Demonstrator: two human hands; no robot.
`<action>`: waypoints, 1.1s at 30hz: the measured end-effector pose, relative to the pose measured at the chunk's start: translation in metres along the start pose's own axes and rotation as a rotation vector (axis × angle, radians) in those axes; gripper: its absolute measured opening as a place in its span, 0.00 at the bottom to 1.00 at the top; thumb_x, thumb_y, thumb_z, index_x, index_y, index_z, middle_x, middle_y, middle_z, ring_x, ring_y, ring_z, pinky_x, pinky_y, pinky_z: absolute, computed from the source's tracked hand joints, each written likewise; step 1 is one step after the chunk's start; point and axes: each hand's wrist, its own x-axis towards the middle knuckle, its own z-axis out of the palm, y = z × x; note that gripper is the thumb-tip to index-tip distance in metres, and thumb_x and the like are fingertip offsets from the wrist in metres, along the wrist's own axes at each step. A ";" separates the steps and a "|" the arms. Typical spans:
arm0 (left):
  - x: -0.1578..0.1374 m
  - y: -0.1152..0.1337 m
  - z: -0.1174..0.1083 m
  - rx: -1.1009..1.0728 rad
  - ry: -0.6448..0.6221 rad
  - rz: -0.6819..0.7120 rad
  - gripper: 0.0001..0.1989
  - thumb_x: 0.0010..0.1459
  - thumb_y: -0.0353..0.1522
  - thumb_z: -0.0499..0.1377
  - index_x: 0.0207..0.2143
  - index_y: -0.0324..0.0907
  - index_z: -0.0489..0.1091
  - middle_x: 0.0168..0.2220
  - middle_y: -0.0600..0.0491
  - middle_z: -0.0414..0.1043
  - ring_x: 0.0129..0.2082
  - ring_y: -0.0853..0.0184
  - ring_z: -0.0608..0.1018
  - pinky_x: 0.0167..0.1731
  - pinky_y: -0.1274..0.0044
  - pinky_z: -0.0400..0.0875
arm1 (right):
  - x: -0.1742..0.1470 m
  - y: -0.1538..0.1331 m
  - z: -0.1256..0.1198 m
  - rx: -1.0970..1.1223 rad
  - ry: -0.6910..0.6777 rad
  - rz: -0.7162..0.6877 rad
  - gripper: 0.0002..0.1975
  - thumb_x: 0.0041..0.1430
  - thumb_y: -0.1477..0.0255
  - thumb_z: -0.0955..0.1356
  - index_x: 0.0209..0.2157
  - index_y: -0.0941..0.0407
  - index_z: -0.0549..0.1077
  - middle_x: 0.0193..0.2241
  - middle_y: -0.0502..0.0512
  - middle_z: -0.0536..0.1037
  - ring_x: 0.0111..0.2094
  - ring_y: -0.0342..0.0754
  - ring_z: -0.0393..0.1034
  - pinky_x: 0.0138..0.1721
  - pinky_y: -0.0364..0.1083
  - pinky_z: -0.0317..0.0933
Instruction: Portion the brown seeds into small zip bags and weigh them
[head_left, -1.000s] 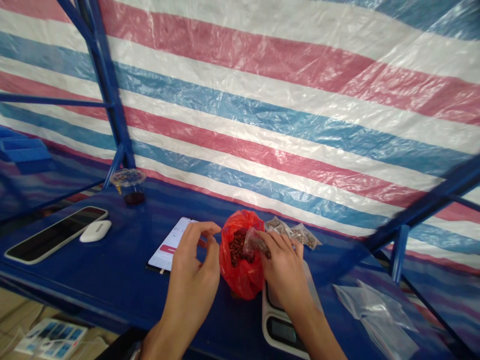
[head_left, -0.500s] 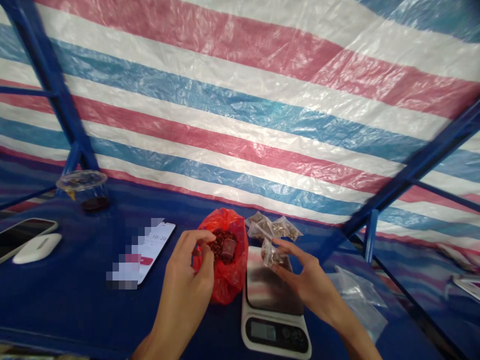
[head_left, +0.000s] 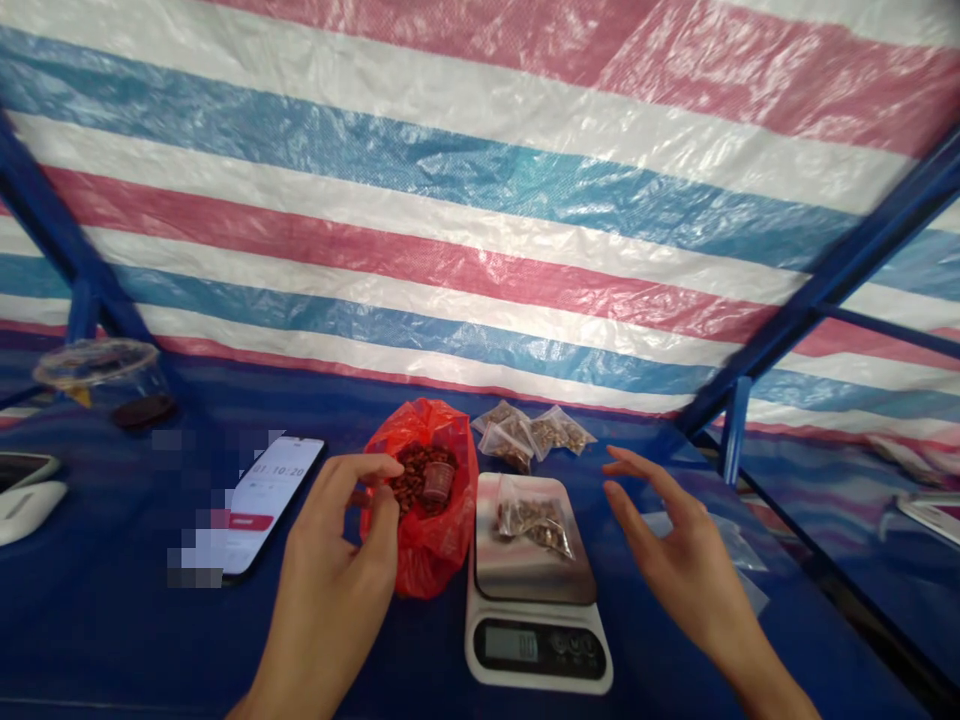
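A small clear plastic bag of brown bits lies on the metal plate of the white digital scale. To the right of the scale, my right hand hovers with thumb and fingers apart, holding nothing. My left hand is at the left side of a red plastic bag; thumb and forefinger are parted and nothing shows between them. Inside the red bag are reddish-brown beans or kernels, with a small reddish cup resting on them. The scale's display seems to read 0.0.
Several filled small bags lie behind the scale. Clear empty-looking bags are partly behind my right hand. A lit phone, a lidded plastic tub and a white case sit leftward. Blue frame bars flank a striped sheet.
My right hand has let go of the small bag on the scale plate and moved off to the right. My left hand stays beside the red bag. The view has shifted slightly.
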 end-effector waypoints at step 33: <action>-0.001 0.003 0.005 -0.030 -0.041 0.099 0.06 0.63 0.35 0.57 0.38 0.47 0.75 0.39 0.53 0.77 0.38 0.61 0.80 0.41 0.72 0.74 | -0.009 -0.030 0.046 -0.095 -0.271 -0.182 0.23 0.63 0.75 0.72 0.58 0.47 0.72 0.52 0.54 0.82 0.53 0.58 0.75 0.58 0.62 0.56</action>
